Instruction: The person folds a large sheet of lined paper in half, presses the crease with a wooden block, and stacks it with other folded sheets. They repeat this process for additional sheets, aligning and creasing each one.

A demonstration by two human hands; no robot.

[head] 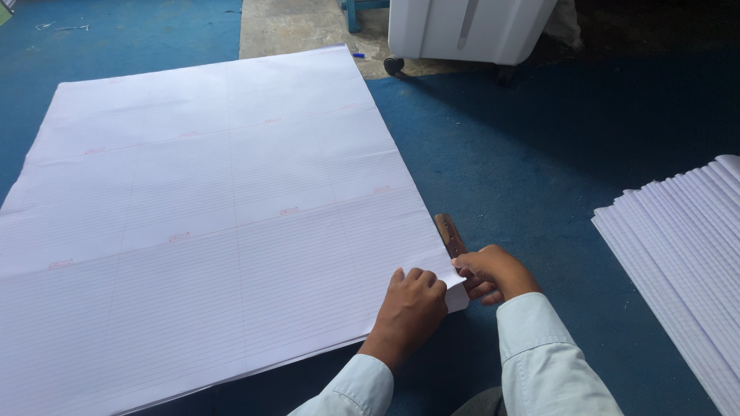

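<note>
At the bottom centre of the frame, two pale sleeves are reaching forward from the lower edge. The left hand (410, 303) is resting knuckles-up on the near right corner of the big ruled paper stack (208, 223), its fingers curled down and pressing on the sheets. Just beside it to the right, the right hand (493, 273) is pinching the lifted corner of the top sheet between thumb and fingertips. A brown wooden tool (449, 234) is lying just beyond the right hand, along the right edge of the stack; whether the hand is touching it cannot be told. The stack is lying flat on the blue carpet (539, 162), filling the left half of the frame. At the right edge, a fanned pile of folded white sheets (686, 254) is lying. Farther off, at top centre, a white wheeled appliance (466, 29) is standing.
</note>
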